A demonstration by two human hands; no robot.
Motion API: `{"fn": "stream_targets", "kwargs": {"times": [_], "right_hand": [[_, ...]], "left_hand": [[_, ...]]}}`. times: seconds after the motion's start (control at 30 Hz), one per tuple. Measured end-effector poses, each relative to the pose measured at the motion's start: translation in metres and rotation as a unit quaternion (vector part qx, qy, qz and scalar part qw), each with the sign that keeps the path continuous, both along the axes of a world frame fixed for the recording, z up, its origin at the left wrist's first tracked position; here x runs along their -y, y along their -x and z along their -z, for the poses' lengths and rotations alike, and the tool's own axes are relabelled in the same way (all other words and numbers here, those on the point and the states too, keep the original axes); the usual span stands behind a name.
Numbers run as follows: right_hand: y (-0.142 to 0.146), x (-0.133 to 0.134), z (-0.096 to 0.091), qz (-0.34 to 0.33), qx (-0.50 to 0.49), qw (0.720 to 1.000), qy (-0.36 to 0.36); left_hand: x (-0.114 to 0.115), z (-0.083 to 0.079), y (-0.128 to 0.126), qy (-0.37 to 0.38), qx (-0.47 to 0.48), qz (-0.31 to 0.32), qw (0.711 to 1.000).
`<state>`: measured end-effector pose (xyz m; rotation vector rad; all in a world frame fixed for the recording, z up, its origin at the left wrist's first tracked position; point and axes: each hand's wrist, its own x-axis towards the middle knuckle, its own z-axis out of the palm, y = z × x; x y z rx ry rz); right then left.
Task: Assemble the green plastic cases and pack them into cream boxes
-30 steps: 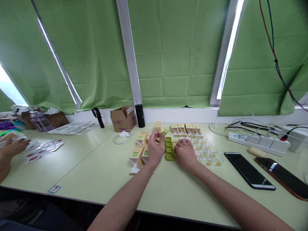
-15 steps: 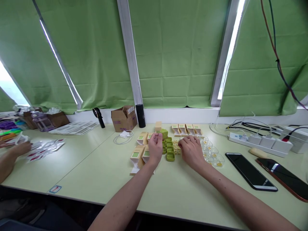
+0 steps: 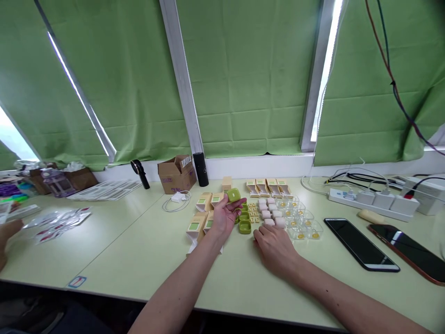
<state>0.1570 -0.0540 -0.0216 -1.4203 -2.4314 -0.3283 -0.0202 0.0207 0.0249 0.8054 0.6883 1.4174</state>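
Observation:
My left hand (image 3: 225,215) holds a small green rounded-square case (image 3: 233,195) up above the table, its fingers beneath the case and the little ones stretched out. Curled on the table, my right hand (image 3: 274,246) has its fingertips tucked under, so anything in them is hidden. Between my hands stand small open green trays (image 3: 245,227). Beside them are tiny cream pieces (image 3: 254,213), then pale pink blocks (image 3: 267,215) and clear plastic cups (image 3: 301,222) with yellow bits inside. Cream cartons with green windows (image 3: 195,226) stand partly behind my left forearm.
More cream cartons (image 3: 267,187) lie in a row at the back. A cardboard box (image 3: 177,174), black cylinder (image 3: 200,169) and white cable (image 3: 177,198) sit back left. Phones (image 3: 361,243) and a power strip (image 3: 371,204) lie right. Another person's hand (image 3: 9,236) is far left.
My left hand has turned palm up, with the green case now raised on its fingers. My right hand has drawn back toward me, uncovering the pink blocks. The other person's hand moved left.

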Motion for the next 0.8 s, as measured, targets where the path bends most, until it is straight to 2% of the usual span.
{"fn": "stream_targets", "kwargs": {"times": [0.17, 0.33, 0.43, 0.53, 0.6, 0.67, 0.8], "right_hand": [[0.004, 0.006, -0.005, 0.02, 0.004, 0.998, 0.067], [0.005, 0.007, -0.009, 0.027, -0.004, 0.995, 0.098], [0.005, 0.007, -0.009, 0.026, -0.005, 0.995, 0.1], [0.005, 0.007, -0.009, 0.027, -0.005, 0.995, 0.098], [0.005, 0.007, -0.009, 0.029, -0.005, 0.995, 0.1], [0.005, 0.006, -0.009, 0.03, -0.005, 0.994, 0.101], [0.005, 0.006, -0.008, 0.03, -0.005, 0.995, 0.097]], "left_hand": [[0.002, -0.003, -0.001, 0.002, -0.013, 0.004, 1.0], [0.004, -0.003, 0.0, 0.008, -0.031, 0.003, 0.999], [0.003, -0.007, 0.004, -0.019, -0.073, -0.032, 0.997], [0.0, -0.018, 0.011, -0.075, -0.152, -0.073, 0.983], [-0.001, -0.026, 0.018, -0.13, -0.225, -0.096, 0.961], [-0.002, -0.031, 0.027, -0.187, -0.312, -0.116, 0.924], [0.002, -0.026, 0.05, -0.283, -0.481, -0.155, 0.815]]}}
